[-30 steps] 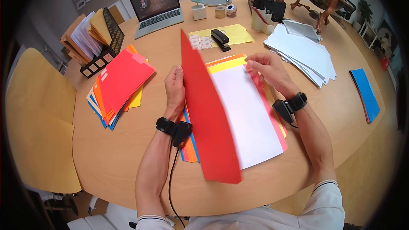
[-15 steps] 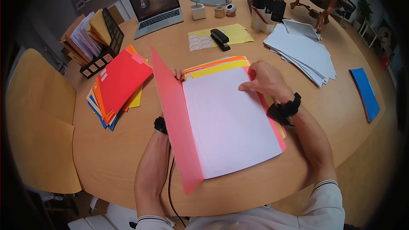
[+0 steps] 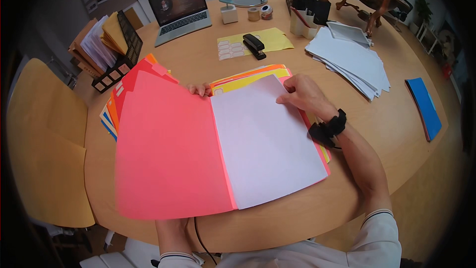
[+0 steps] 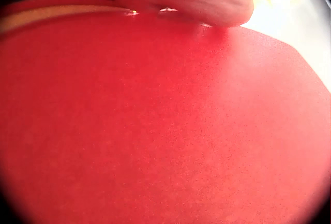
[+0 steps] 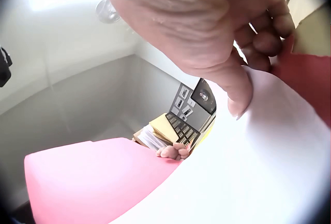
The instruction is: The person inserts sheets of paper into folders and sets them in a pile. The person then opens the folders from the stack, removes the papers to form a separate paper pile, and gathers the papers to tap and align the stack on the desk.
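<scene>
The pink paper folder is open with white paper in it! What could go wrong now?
The white rectangular paper might crease, because the right hand pinches it near its top corner.

The pink paper folder could knock the red, orange and blue folder pile askew: its open cover overlaps that pile in the head view, though I can't tell if they touch.

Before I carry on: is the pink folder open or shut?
The pink folder is open: its cover is spread out to the left, baring white paper that the right hand pinches near the top.
</scene>
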The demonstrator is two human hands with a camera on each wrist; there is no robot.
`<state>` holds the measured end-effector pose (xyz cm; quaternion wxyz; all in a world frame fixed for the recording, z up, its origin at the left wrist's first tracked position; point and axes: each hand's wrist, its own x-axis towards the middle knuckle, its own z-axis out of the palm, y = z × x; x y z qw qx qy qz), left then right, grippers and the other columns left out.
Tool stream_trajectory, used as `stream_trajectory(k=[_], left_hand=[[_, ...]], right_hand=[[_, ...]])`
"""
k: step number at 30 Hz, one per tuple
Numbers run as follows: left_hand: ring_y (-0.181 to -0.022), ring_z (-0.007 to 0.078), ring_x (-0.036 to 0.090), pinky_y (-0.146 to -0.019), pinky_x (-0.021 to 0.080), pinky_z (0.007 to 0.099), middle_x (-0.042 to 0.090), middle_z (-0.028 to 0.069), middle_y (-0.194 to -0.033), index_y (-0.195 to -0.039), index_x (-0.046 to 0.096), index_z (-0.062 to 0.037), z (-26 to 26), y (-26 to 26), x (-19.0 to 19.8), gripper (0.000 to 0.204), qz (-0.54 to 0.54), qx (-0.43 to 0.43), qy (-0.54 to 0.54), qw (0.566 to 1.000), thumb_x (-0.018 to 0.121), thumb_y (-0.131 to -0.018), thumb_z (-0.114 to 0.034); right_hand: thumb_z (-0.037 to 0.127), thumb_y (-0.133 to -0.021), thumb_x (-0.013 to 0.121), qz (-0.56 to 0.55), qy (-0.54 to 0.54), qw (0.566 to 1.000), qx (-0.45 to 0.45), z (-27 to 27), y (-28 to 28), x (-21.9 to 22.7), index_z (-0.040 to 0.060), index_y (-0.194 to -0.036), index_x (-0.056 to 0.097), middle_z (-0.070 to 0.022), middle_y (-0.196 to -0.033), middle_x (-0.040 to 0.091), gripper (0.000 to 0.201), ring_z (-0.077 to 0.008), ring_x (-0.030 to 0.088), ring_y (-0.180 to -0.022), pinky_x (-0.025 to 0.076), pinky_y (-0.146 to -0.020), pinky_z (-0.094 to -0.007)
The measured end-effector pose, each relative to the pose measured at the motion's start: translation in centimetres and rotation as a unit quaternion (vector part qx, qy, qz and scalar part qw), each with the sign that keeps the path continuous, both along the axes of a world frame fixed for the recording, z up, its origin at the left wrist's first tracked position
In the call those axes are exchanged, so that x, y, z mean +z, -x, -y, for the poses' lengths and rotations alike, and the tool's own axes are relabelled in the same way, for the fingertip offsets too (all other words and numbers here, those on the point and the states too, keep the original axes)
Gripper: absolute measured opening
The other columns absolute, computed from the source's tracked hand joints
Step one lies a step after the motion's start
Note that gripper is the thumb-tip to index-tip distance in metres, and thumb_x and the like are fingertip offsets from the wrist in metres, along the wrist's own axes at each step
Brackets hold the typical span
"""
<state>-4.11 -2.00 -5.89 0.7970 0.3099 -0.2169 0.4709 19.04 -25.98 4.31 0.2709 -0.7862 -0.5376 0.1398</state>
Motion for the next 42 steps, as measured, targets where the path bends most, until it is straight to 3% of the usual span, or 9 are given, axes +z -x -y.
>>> stream_trajectory(k=[2, 5, 7, 12, 20, 30, 36, 38, 42], left_hand=[[-0.088, 0.0217, 0.058, -0.099, 0.044, 0.0381, 0.061, 0.0025, -0.090, -0.095, 0.061, -0.0097, 0.7, -0.3, 0.2, 0.027, 0.016, -0.006, 0.013, 1.000, 0.051, -0.103, -0.034], [-0.088, 0.0226, 0.059, -0.102, 0.042, 0.0399, 0.062, 0.0035, -0.096, -0.099, 0.061, -0.0085, 0.5, -1.0, 0.7, 0.028, 0.082, -0.039, -0.084, 0.992, 0.050, -0.105, -0.034], [-0.088, 0.0226, 0.059, -0.102, 0.042, 0.0399, 0.062, 0.0035, -0.096, -0.099, 0.061, -0.0084, 0.0, -3.9, 1.1, 0.028, 0.082, -0.058, -0.091, 0.991, 0.050, -0.105, -0.033], [-0.088, 0.0228, 0.059, -0.102, 0.042, 0.0404, 0.062, 0.0038, -0.097, -0.100, 0.061, -0.0082, -10.2, -14.8, 9.2, 0.028, 0.043, -0.064, -0.147, 0.986, 0.050, -0.105, -0.033], [-0.088, 0.0231, 0.059, -0.101, 0.042, 0.0410, 0.062, 0.0042, -0.099, -0.100, 0.061, -0.0079, -6.8, -9.4, 4.6, 0.028, -0.008, -0.090, -0.235, 0.968, 0.050, -0.105, -0.033], [-0.087, 0.0235, 0.059, -0.101, 0.042, 0.0418, 0.063, 0.0046, -0.102, -0.101, 0.061, -0.0075, -5.1, -0.4, 0.1, 0.028, -0.067, -0.090, -0.338, 0.934, 0.051, -0.105, -0.033], [-0.091, 0.0264, 0.058, -0.100, 0.043, 0.0429, 0.062, 0.0059, -0.106, -0.104, 0.061, -0.0054, -2.7, -0.3, 0.5, 0.028, -0.064, -0.070, -0.230, 0.969, 0.053, -0.104, -0.032], [-0.102, 0.0308, 0.058, -0.106, 0.040, 0.0497, 0.065, 0.0169, -0.105, -0.110, 0.059, -0.0030, -3.8, -0.6, -0.5, 0.030, -0.031, -0.091, -0.239, 0.966, 0.050, -0.106, -0.031], [-0.102, 0.0308, 0.057, -0.107, 0.040, 0.0511, 0.063, 0.0116, -0.109, -0.109, 0.059, -0.0031, -2.7, -0.7, -0.7, 0.032, -0.025, -0.098, -0.210, 0.972, 0.049, -0.106, -0.033]], right_hand=[[0.025, -0.074, 0.082, -0.018, -0.012, 1.000, -0.006, 0.1, -0.4, -0.2, -0.0027, -0.067, 0.064, -0.0121, -0.058, 0.057, 0.034, -0.0247, 0.053, -0.057, 0.041, -0.058, -0.0403], [0.019, -0.079, 0.076, -0.137, -0.115, 0.984, 0.025, 0.5, -2.0, -0.8, -0.0029, -0.075, 0.070, -0.0058, -0.063, 0.061, 0.023, -0.0118, 0.055, -0.062, 0.044, -0.059, -0.0324], [0.018, -0.079, 0.076, -0.170, -0.146, 0.975, 0.007, 0.4, -3.0, -1.8, -0.0030, -0.075, 0.070, -0.0048, -0.064, 0.062, 0.022, -0.0118, 0.055, -0.063, 0.044, -0.059, -0.0315], [0.011, -0.088, 0.072, -0.317, -0.172, 0.930, -0.075, 1.0, -4.0, -0.5, -0.0029, -0.088, 0.068, -0.0028, -0.069, 0.061, 0.014, -0.0079, 0.052, -0.056, 0.038, -0.049, -0.0261], [0.010, -0.091, 0.070, -0.374, -0.260, 0.884, -0.108, 1.4, -6.6, -0.5, -0.0034, -0.095, 0.068, -0.0041, -0.068, 0.063, 0.014, -0.0103, 0.056, -0.047, 0.039, -0.042, -0.0237], [0.005, -0.098, 0.059, -0.456, -0.532, 0.642, -0.310, 3.3, -12.3, -1.8, -0.0084, -0.118, 0.051, -0.0172, -0.108, 0.065, 0.025, -0.0289, 0.074, -0.080, 0.062, -0.062, -0.0312], [0.005, -0.099, 0.054, -0.413, -0.578, 0.597, -0.373, 5.1, -14.2, -2.6, -0.0095, -0.114, 0.049, -0.0188, -0.108, 0.065, 0.022, -0.0353, 0.075, -0.084, 0.062, -0.059, -0.0342], [0.006, -0.098, 0.053, -0.418, -0.581, 0.586, -0.380, 5.4, -13.8, -2.4, -0.0094, -0.114, 0.049, -0.0194, -0.108, 0.065, 0.023, -0.0356, 0.075, -0.082, 0.061, -0.056, -0.0340], [0.009, -0.097, 0.047, -0.402, -0.538, 0.575, -0.468, 6.3, -13.5, -2.6, -0.0108, -0.118, 0.049, -0.0214, -0.106, 0.066, 0.029, -0.0347, 0.075, -0.071, 0.053, -0.043, -0.0340]])
